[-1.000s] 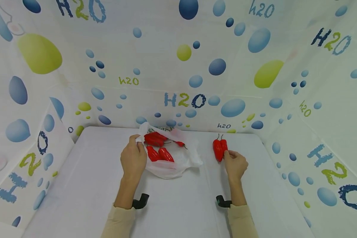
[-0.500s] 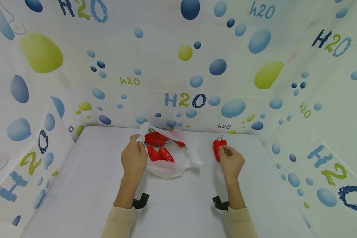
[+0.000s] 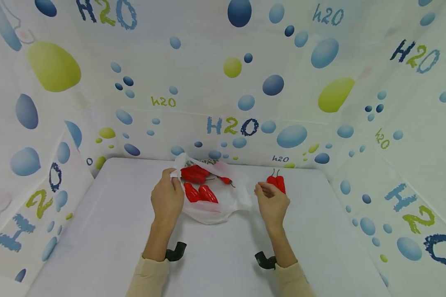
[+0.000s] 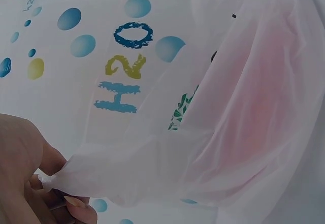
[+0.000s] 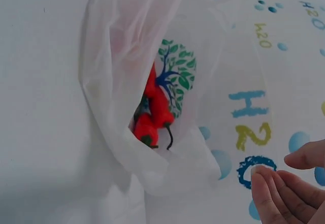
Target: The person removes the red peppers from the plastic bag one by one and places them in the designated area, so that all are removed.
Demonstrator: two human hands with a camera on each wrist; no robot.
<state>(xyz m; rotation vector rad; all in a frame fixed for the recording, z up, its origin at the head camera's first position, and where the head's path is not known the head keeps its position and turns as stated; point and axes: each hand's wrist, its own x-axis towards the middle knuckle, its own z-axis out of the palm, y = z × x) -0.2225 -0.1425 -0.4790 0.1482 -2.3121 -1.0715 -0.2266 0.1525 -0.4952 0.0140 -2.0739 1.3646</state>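
Observation:
My left hand (image 3: 167,200) pinches the left edge of a thin white plastic bag (image 3: 241,200), holding its mouth up. Several glossy red peppers (image 3: 194,175) with thin stems lie in the bag. In the left wrist view the bag (image 4: 244,127) hides them, and red glows through the film. The right wrist view looks into the bag (image 5: 117,76), at red peppers (image 5: 161,109) beside a green tree print. Right of the bag, my right hand (image 3: 274,206) has loosely bent fingers and holds nothing. Two red peppers (image 3: 281,184) lie side by side just behind it, partly covered.
The bag and peppers lie on a white table (image 3: 215,255). Behind and at both sides stands a white cloth backdrop (image 3: 200,74) with blue and green spots and H2O lettering. Each wrist carries a black camera mount (image 3: 176,251).
My right hand has let go of a pepper beside the other on the right and moved left toward the bag. My left hand keeps its pinch on the bag's edge.

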